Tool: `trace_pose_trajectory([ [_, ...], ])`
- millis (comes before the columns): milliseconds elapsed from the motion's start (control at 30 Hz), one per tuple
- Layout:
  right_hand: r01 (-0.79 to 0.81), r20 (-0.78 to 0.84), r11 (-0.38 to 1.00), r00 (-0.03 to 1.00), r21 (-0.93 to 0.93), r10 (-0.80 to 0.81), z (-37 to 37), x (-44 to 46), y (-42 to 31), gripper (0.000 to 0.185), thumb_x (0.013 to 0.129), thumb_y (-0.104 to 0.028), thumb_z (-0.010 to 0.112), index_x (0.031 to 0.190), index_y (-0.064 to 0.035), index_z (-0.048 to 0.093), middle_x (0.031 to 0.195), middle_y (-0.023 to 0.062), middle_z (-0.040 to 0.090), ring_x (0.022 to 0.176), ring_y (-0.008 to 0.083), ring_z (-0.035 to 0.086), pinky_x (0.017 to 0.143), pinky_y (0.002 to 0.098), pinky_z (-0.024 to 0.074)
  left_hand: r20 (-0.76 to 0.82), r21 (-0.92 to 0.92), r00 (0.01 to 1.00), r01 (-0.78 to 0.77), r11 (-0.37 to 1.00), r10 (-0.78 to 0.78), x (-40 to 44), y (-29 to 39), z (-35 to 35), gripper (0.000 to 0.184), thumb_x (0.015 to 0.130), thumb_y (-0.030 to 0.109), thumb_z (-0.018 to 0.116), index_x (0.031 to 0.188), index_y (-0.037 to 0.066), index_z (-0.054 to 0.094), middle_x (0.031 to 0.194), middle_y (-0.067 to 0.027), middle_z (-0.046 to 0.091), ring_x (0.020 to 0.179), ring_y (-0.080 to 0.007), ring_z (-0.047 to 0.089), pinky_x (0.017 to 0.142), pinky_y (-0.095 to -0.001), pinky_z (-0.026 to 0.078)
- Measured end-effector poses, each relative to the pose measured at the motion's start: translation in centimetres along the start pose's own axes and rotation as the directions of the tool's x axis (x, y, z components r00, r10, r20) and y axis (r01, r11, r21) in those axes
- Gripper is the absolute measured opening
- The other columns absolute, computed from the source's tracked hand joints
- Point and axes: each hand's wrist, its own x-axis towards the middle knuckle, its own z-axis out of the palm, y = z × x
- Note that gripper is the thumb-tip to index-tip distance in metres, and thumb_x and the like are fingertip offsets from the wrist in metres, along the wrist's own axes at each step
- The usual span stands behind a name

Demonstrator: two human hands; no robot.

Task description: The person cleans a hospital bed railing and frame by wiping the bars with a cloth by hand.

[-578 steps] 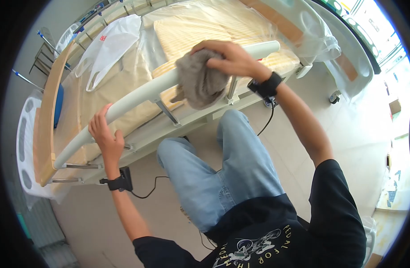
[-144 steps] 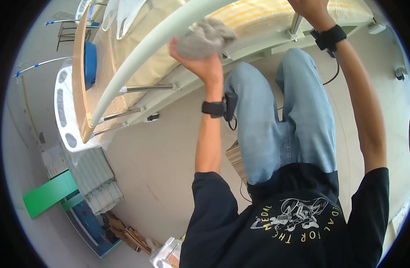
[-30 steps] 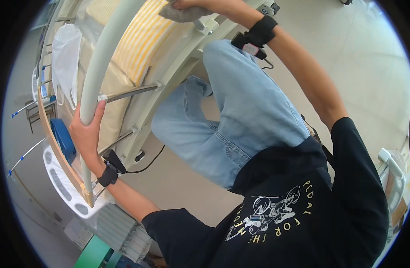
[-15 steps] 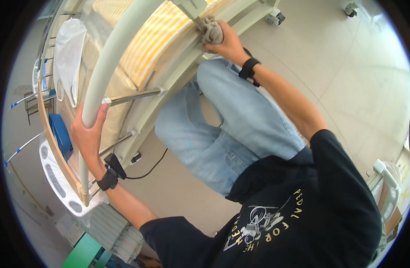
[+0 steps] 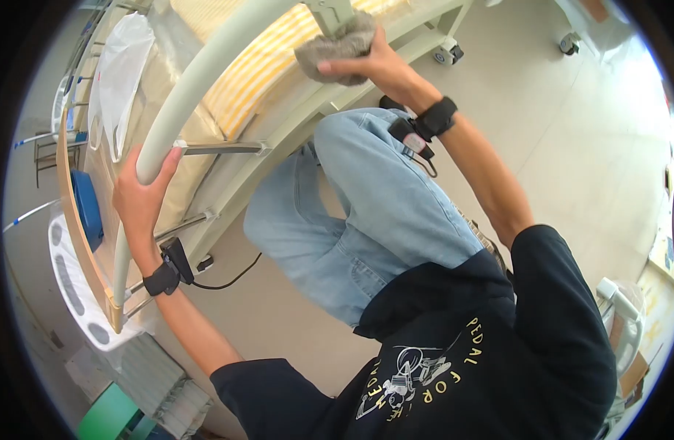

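A grey-brown cloth (image 5: 337,50) is in my right hand (image 5: 387,67), pressed around the base of a pale metal bracket (image 5: 328,13) on the bed's side. My thumb lies across the cloth and the fingers behind it are partly hidden. My left hand (image 5: 141,192) is wrapped round the curved, pale green bed rail (image 5: 187,99), near a metal strut (image 5: 223,149). Behind the rail, a yellow-and-white striped fabric (image 5: 260,77) lies on the cream mattress (image 5: 194,158).
A white plastic bag (image 5: 118,77) and a blue container (image 5: 86,209) are beyond the rail. The white bed end panel (image 5: 77,282) stands at left. Caster wheels (image 5: 447,53) rest on the floor at the top. A black cable (image 5: 231,281) runs from my left wrist.
My right hand has shifted slightly up with the cloth, which is now more spread out against the bracket. My left hand stays on the rail.
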Motion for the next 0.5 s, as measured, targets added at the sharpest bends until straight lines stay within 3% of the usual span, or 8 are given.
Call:
trace_pose_trajectory([
  [67,0.153,0.040,0.950,0.988,-0.273,-0.148,-0.4,-0.7,1.8,0.131,0.061,-0.033,0.097,0.145,0.0107,0.007,0.132,0.0226,0.048,0.121,0.0303,0.054,0.096,0.0364,0.0523,0.004,0.060,1.000,-0.018,0.998,0.018,-0.1,0.1,-0.1,0.044,0.081,0.051,0.077,0.095,0.010,0.071,0.072,-0.0049,0.069,0.065,-0.0210,0.066,0.064,-0.0348,0.048],
  [100,0.152,0.055,0.948,0.988,-0.278,-0.142,-0.6,-0.7,2.2,0.131,0.061,-0.033,0.097,0.145,0.0107,0.007,0.132,0.0226,0.048,0.121,0.0303,0.054,0.096,0.0364,0.0523,0.000,0.056,1.000,-0.002,0.998,0.002,-0.2,0.3,-0.1,0.044,0.081,0.051,0.077,0.095,0.010,0.071,0.072,-0.0049,0.069,0.065,-0.0210,0.066,0.064,-0.0348,0.048],
  [200,0.161,-0.027,0.893,0.982,-0.421,-0.189,-0.5,-0.2,3.0,0.096,0.065,-0.024,0.093,0.140,0.0043,0.041,0.121,0.0169,0.060,0.110,0.0273,0.063,0.099,0.0393,0.0517,-0.022,-0.003,1.000,0.002,1.000,-0.002,-0.3,0.8,-0.3,0.044,0.080,0.052,0.078,0.094,0.011,0.071,0.070,-0.0036,0.068,0.064,-0.0203,0.065,0.062,-0.0342,0.048],
  [233,0.143,-0.117,0.848,0.965,-0.511,-0.234,-0.5,-0.1,3.1,0.073,0.065,-0.021,0.090,0.128,-0.0025,0.059,0.114,0.0131,0.066,0.104,0.0272,0.066,0.095,0.0396,0.0531,0.036,0.024,0.999,0.038,0.999,-0.039,-0.2,0.9,-0.6,0.046,0.081,0.050,0.077,0.099,0.009,0.070,0.078,-0.0076,0.070,0.071,-0.0230,0.067,0.067,-0.0345,0.049],
  [300,0.165,-0.092,0.785,0.958,-0.597,-0.272,-0.6,0.4,3.4,0.070,0.065,-0.021,0.091,0.125,-0.0034,0.060,0.113,0.0128,0.066,0.104,0.0282,0.066,0.092,0.0392,0.0533,0.091,0.048,0.992,0.084,0.995,-0.089,-0.3,0.9,-0.4,0.048,0.083,0.049,0.076,0.105,0.007,0.069,0.085,-0.0116,0.072,0.077,-0.0257,0.069,0.071,-0.0349,0.050],
  [333,0.184,-0.073,0.713,0.947,-0.677,-0.313,-0.7,0.6,3.4,0.067,0.064,-0.020,0.091,0.123,-0.0043,0.062,0.113,0.0126,0.067,0.104,0.0292,0.066,0.090,0.0388,0.0536,0.031,0.020,0.999,0.041,0.999,-0.041,-0.3,0.9,-0.2,0.045,0.081,0.051,0.077,0.097,0.009,0.069,0.076,-0.0079,0.069,0.069,-0.0231,0.066,0.065,-0.0340,0.048],
  [367,0.192,-0.059,0.707,0.947,-0.680,-0.314,-0.9,0.6,4.4,0.067,0.064,-0.020,0.091,0.123,-0.0043,0.062,0.113,0.0126,0.067,0.104,0.0292,0.066,0.090,0.0388,0.0536,-0.033,-0.005,0.999,-0.005,1.000,0.005,-0.4,1.0,-0.2,0.044,0.079,0.052,0.078,0.089,0.010,0.069,0.067,-0.0043,0.066,0.061,-0.0205,0.063,0.059,-0.0332,0.047],
  [500,0.161,-0.187,0.780,0.923,-0.605,-0.336,-1.0,0.4,8.0,0.065,0.063,-0.019,0.091,0.120,-0.0046,0.064,0.112,0.0135,0.067,0.103,0.0309,0.066,0.090,0.0397,0.0527,-0.077,-0.017,0.997,-0.007,1.000,0.006,-0.4,1.2,-0.3,0.045,0.079,0.052,0.079,0.087,0.010,0.067,0.065,-0.0052,0.064,0.060,-0.0216,0.062,0.059,-0.0334,0.046],
])
